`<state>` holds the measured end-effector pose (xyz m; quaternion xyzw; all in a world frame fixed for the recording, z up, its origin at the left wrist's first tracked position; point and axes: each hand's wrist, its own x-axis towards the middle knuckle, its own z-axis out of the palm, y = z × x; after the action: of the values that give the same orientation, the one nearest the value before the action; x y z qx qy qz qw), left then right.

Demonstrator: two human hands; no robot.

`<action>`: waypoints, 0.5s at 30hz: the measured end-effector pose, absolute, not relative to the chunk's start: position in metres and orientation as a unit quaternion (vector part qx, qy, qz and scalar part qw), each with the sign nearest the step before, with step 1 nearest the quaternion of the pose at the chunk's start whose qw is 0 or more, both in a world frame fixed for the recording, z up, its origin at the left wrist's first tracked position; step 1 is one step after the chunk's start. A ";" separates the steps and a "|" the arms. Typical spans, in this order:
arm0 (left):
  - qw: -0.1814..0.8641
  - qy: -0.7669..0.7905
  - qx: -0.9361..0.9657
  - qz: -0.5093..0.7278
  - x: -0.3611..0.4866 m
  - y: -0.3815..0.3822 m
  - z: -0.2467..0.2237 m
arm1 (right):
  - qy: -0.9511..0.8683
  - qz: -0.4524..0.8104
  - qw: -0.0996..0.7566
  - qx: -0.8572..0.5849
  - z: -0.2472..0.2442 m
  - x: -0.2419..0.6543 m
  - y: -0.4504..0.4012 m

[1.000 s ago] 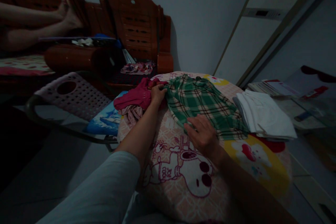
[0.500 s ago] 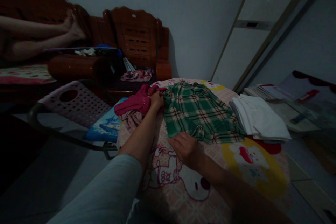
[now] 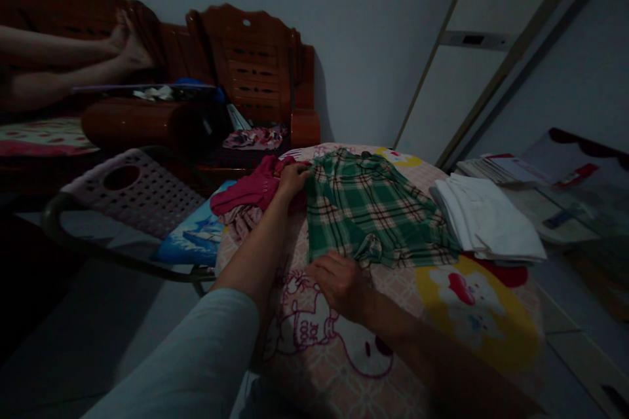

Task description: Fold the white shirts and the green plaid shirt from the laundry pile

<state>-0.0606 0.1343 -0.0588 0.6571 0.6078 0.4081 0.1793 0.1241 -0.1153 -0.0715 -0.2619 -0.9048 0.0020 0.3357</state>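
A green plaid shirt (image 3: 373, 209) lies spread on a round table with a patterned cloth (image 3: 403, 380). My left hand (image 3: 293, 179) is closed at the shirt's far left corner, its fingertips on the fabric. At the near left corner, my right hand (image 3: 340, 280) pinches the shirt's edge between thumb and fingers. Between the two hands the left edge runs fairly straight. Crumpled magenta clothing (image 3: 250, 190) sits just left of my left hand, partly hidden by it. To the right of the shirt is a stack of folded white cloth (image 3: 491, 219).
A pink woven chair (image 3: 132, 190) with a blue cushion (image 3: 194, 236) stands left of the table. Behind it is a carved wooden sofa (image 3: 250, 65), where another person's legs (image 3: 73, 65) rest. Papers (image 3: 491, 170) lie on a glass surface at right.
My right hand has shifted slightly left with the shirt's near corner, and the left edge looks straighter. My left hand stays at the far corner. The view has moved a little.
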 end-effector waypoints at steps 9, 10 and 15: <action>0.097 0.631 0.736 0.224 -0.079 0.148 -0.037 | -0.906 0.156 0.295 -0.260 -0.082 0.072 -0.110; 0.092 0.628 0.743 0.213 -0.081 0.149 -0.037 | -0.904 0.167 0.287 -0.268 -0.082 0.067 -0.109; 0.028 0.608 0.779 0.151 -0.080 0.148 -0.047 | -0.932 0.177 0.179 -0.261 -0.078 0.054 -0.108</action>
<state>-0.0797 0.1482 -0.0469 0.7785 0.6085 0.1513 0.0280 0.0544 -0.1076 -0.0780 -0.2609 -0.9320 0.1765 0.1790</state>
